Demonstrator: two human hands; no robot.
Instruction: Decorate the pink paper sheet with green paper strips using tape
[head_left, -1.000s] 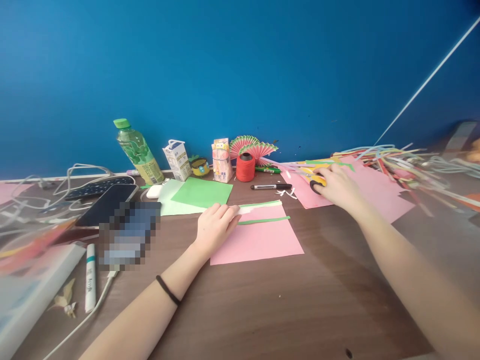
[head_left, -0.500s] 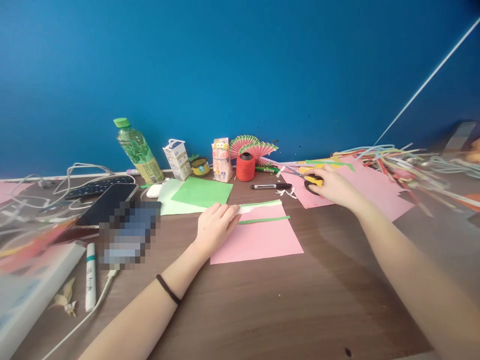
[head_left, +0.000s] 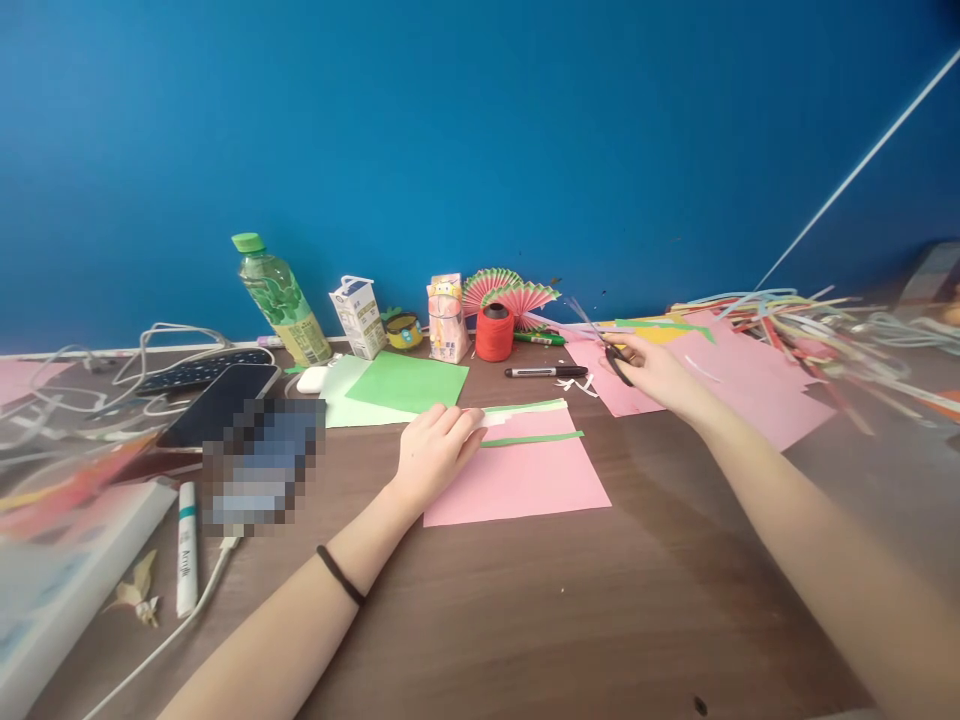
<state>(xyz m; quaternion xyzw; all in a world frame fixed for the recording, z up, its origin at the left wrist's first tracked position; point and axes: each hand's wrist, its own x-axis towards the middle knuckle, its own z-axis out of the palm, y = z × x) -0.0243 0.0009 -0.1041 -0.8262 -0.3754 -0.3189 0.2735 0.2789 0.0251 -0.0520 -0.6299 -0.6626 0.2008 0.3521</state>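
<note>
My left hand (head_left: 435, 455) rests at the left of a pink sheet of paper (head_left: 532, 482), its fingers closed on a small white strip (head_left: 493, 420) by the sheet's top edge. Two thin green strips cross that sheet; the lower green strip (head_left: 536, 438) lies below the white one. My right hand (head_left: 651, 372) grips a pair of scissors (head_left: 616, 362) by the dark handles, over the pink papers at the right. The blades point up and left and are blurred, so I cannot tell how far apart they are.
A black marker (head_left: 546, 372) and white paper scraps (head_left: 577, 382) lie between my hands. Behind stand a red thread spool (head_left: 494, 335), pink paper fans (head_left: 521, 297), a carton (head_left: 358, 318) and a green-capped bottle (head_left: 283, 305). Phones and cables fill the left.
The scissors have tipped more upright in my right hand. The white bit near their tips is gone from there, and a thin white curl shows right of that hand. My left hand stays put.
</note>
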